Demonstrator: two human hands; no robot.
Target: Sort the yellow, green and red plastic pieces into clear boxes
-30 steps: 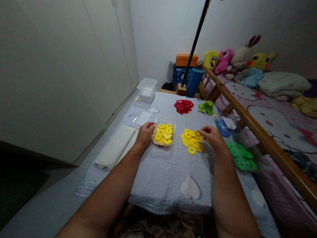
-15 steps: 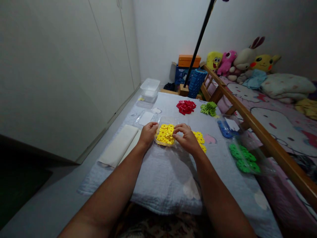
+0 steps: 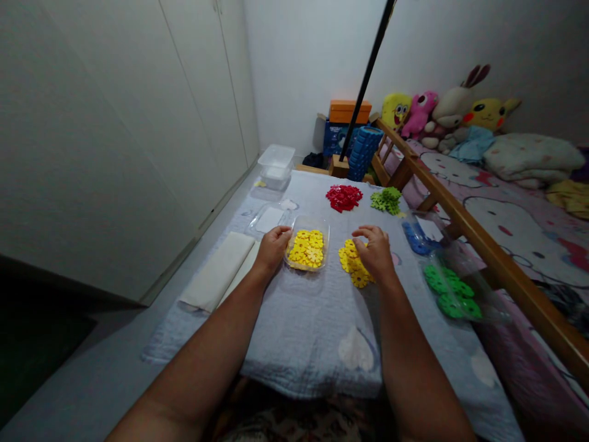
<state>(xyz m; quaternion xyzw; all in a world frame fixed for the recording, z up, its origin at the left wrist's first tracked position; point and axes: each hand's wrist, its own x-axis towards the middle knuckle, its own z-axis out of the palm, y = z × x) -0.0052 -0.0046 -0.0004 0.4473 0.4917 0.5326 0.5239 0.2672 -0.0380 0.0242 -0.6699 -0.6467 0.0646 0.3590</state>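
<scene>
My left hand point(image 3: 272, 250) grips the left rim of a clear plastic container point(image 3: 311, 223), which stands on the cloth-covered table. Yellow flower-shaped plastic pieces point(image 3: 306, 249) lie in its lower part. To the right of it is a loose pile of similar yellow pieces point(image 3: 354, 265). Over the right side of that pile hovers my right hand point(image 3: 377, 250), thumb and fingers curved and apart, with nothing seen between them. This hand covers part of the pile.
Behind are a red pile point(image 3: 344, 197) and a light green pile point(image 3: 386, 200). Clear boxes with blue pieces point(image 3: 416, 239) and green pieces point(image 3: 453, 294) stand along the wooden bed rail point(image 3: 455, 215). Stacked clear containers point(image 3: 277, 162), a clear lid point(image 3: 269, 219) and folded cloth point(image 3: 218, 270) lie left.
My right hand has moved right, from over the container to the loose yellow pile, and its fingers have parted. My left hand stays at the container's rim.
</scene>
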